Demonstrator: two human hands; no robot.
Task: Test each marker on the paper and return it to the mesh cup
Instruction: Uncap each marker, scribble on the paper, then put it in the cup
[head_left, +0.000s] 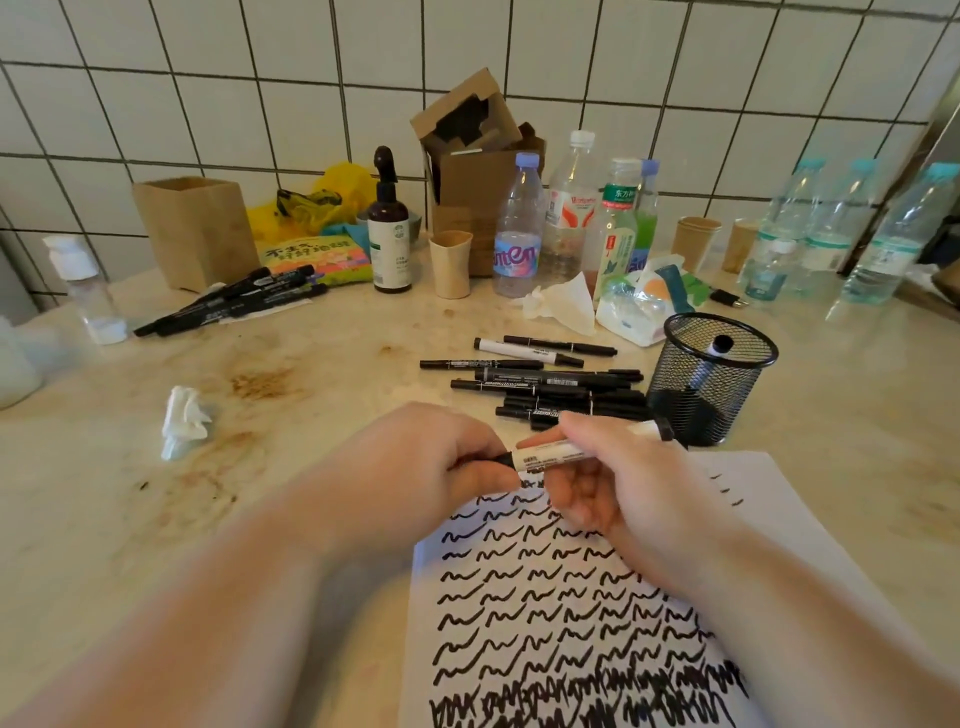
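Both hands meet over the top edge of the paper (810, 525). The right hand (618, 488) grasps a white-barrelled marker (558, 453) around its middle, holding it nearly level above the sheet, its black rear end pointing toward the mesh cup (709, 382). The left hand (441, 457) pinches the marker's black cap end between thumb and fingers; whether the cap is on or partly off is hard to tell, as the fingers cover it.

The paper lies on the counter (322, 374) under the right wrist, covered in rows of black squiggles that grow dense near the bottom edge. The black mesh cup stands just beyond the sheet's far corner, with one white marker (714, 353) leaning inside it. Beside the cup, to its left, lies a loose pile of black markers (550, 384). A second bunch of black markers (234, 304) lies well apart at the far left, near a brown paper bag (192, 228). A crumpled tissue (182, 421) rests left of the hands. Plastic bottles (519, 228) stand against the tiled wall (260, 78).
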